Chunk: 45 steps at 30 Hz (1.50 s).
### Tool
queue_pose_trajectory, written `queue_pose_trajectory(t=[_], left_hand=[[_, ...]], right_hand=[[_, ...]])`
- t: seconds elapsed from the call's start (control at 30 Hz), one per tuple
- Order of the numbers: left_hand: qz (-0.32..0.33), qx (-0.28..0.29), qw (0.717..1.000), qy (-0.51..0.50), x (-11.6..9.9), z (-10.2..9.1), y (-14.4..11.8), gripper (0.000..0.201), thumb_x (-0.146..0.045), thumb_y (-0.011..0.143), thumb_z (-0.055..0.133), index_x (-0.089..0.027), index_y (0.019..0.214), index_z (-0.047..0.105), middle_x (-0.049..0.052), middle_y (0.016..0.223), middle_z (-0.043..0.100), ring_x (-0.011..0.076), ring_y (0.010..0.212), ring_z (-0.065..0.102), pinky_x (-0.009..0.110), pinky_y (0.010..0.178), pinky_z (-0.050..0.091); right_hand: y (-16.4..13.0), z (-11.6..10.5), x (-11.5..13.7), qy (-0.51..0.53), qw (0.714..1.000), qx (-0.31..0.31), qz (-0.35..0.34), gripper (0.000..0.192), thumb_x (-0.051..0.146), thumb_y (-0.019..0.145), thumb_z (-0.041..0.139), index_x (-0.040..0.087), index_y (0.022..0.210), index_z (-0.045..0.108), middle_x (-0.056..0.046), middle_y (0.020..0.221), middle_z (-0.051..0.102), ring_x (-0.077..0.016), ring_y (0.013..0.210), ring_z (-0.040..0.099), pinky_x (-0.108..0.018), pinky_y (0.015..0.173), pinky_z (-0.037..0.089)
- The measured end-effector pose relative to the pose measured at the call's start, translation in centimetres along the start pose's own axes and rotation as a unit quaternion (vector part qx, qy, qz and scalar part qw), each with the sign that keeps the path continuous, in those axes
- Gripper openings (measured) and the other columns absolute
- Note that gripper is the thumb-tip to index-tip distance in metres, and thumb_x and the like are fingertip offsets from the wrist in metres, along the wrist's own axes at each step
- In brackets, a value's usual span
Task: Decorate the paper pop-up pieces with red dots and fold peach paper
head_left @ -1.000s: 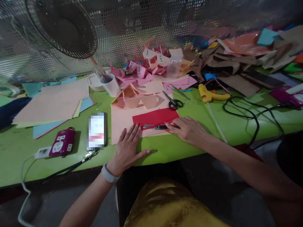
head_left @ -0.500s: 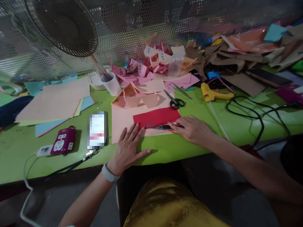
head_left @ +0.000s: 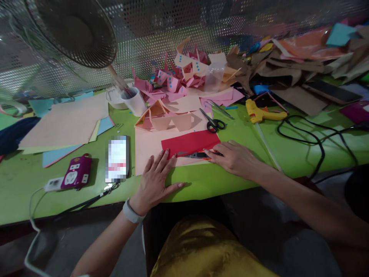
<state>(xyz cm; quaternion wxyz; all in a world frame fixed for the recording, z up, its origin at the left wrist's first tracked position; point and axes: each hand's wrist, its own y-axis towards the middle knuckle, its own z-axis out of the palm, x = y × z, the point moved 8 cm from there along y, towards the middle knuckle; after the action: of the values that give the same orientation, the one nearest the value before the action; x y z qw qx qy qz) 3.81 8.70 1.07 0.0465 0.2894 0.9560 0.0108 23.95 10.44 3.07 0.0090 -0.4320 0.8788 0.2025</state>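
Note:
A strip of red paper (head_left: pixel 188 141) lies on a sheet of light pink paper (head_left: pixel 147 148). My left hand (head_left: pixel 157 179) rests flat with fingers spread, its fingertips on the red strip's lower left corner and its thumb out over the green table. Along the strip's near edge lies a slim black tool (head_left: pixel 198 155) with a grey pointed end and a bit of orange-red; its exact kind is unclear. My right hand (head_left: pixel 230 157) is closed over that tool's right end, fingertips by the strip's lower right corner. Black-handled scissors (head_left: pixel 213 125) lie just above the strip.
Folded peach paper (head_left: pixel 170 119) stands behind the strip, with tweezers (head_left: pixel 220 109) nearby. To the right are a yellow glue gun (head_left: pixel 263 113) and its black cord (head_left: pixel 319 146). Leftward lie a phone (head_left: pixel 117 158), a purple device (head_left: pixel 77 171) and a paper stack (head_left: pixel 66 121). A fan (head_left: pixel 75 32) stands behind.
Both hands stay almost in the same place on the red strip and the tool. The view has shifted very slightly.

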Motion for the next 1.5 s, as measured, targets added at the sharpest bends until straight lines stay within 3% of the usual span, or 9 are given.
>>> queue_pose_trajectory(t=[0.6,1.5], left_hand=[[0.012,-0.016,1.0,0.02,-0.1,0.1,-0.2,0.084,-0.071,0.089,0.038,-0.023,0.156,0.021,0.008,0.162,0.023,0.0265,0.15,0.018,0.046,0.122,0.015],[0.016,-0.054,0.998,0.013,0.2,0.4,-0.5,0.085,-0.072,0.089,0.036,-0.019,0.154,0.026,0.01,0.16,0.028,0.0255,0.149,0.02,0.045,0.122,0.012]], right_hand=[[0.3,-0.2,0.5,-0.023,1.0,-0.014,0.016,0.028,0.026,0.099,0.051,0.014,0.12,0.065,-0.007,0.085,0.065,-0.0184,0.079,0.053,-0.032,0.07,0.032],[1.0,-0.4,1.6,-0.01,1.0,-0.001,0.018,0.03,0.025,0.1,0.047,0.013,0.12,0.066,-0.009,0.087,0.065,-0.0192,0.078,0.053,-0.032,0.068,0.033]])
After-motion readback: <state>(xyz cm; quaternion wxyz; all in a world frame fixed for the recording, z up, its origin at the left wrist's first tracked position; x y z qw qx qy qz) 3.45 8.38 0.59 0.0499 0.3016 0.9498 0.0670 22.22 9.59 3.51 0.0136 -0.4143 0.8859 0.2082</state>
